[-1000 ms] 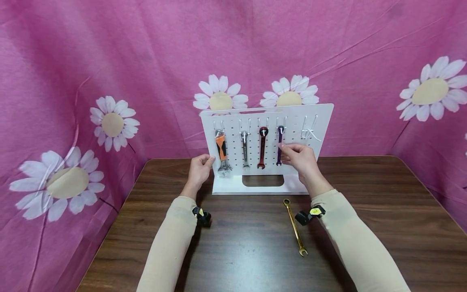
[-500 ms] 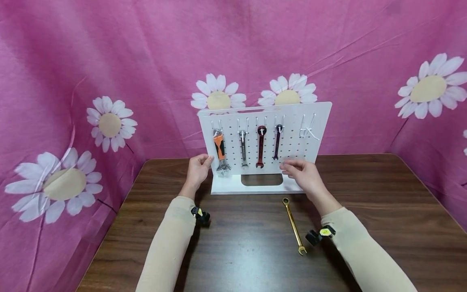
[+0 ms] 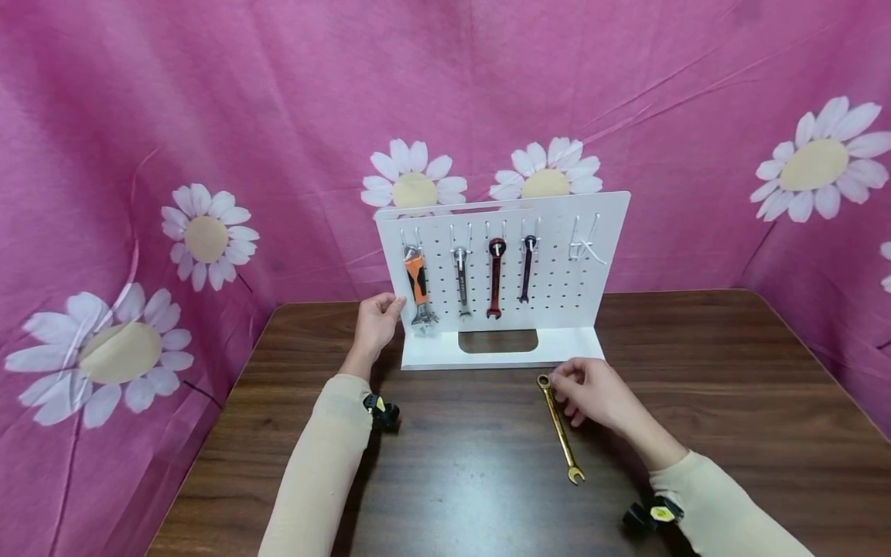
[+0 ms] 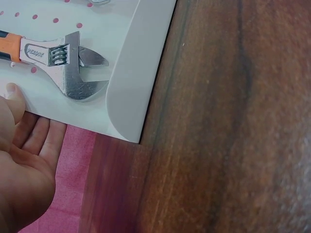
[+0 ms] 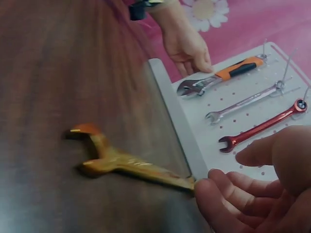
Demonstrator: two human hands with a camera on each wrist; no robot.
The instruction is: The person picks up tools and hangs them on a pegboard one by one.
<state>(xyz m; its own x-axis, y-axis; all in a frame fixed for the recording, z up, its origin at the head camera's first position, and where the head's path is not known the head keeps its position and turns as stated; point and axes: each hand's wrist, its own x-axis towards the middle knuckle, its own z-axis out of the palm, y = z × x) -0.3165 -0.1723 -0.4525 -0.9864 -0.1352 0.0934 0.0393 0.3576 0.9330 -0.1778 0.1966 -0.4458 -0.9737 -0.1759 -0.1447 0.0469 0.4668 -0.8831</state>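
My left hand [image 3: 377, 325] grips the left edge of a white pegboard [image 3: 567, 305], thumb in front and fingers behind, as the left wrist view shows. My right hand [image 3: 595, 393] is beside the ring end of a gold combination wrench [image 3: 559, 433] lying on the table. In the right wrist view its thumb and fingers stand apart, with the wrench's open end [image 5: 102, 155] beyond them; contact is hard to tell. On the board hang an orange-handled adjustable wrench [image 3: 416, 282], a silver wrench [image 3: 462, 285], a red wrench [image 3: 495, 280] and a purple wrench [image 3: 527, 271].
At the board's right end a white hook [image 3: 586, 246] carries no tool. The board's white foot [image 3: 431, 356] rests on the brown wooden table [image 3: 473, 480]. Behind the table hangs a pink cloth [image 3: 313, 116] with white flowers.
My right hand has let go of the purple wrench, now hanging on its hook, and come down towards the gold wrench. The left hand has stayed at the board's edge.
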